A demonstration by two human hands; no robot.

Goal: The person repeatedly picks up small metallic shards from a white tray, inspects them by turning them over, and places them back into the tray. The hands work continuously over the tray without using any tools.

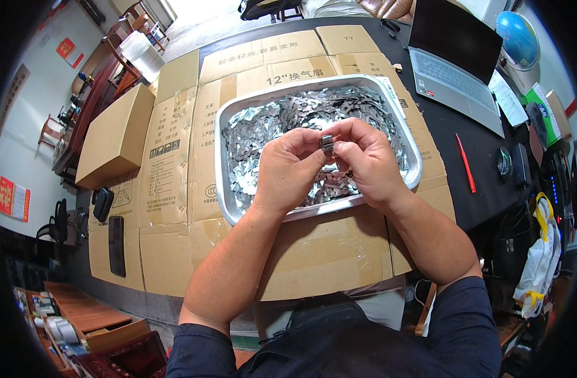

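Observation:
Both my hands meet above a white tray [224,183] heaped with small shiny metal pieces [251,135]. Between the fingertips is a small stack of dark metal pieces [327,145], held upright. My left hand [287,167] pinches it from the left with thumb and fingers. From the right, my right hand [367,160] grips the same stack, its thumb bent against it. The fingers cover part of the stack, so how many pieces it has cannot be made out. Under the hands, part of the heap is hidden.
The tray rests on flattened cardboard [326,252]. A closed cardboard box [115,135] and a dark phone [116,246] lie left. To the right are an open laptop [452,75], a red pen [465,162] and a globe [517,39]. A white and yellow bag [537,258] hangs at the table's right side.

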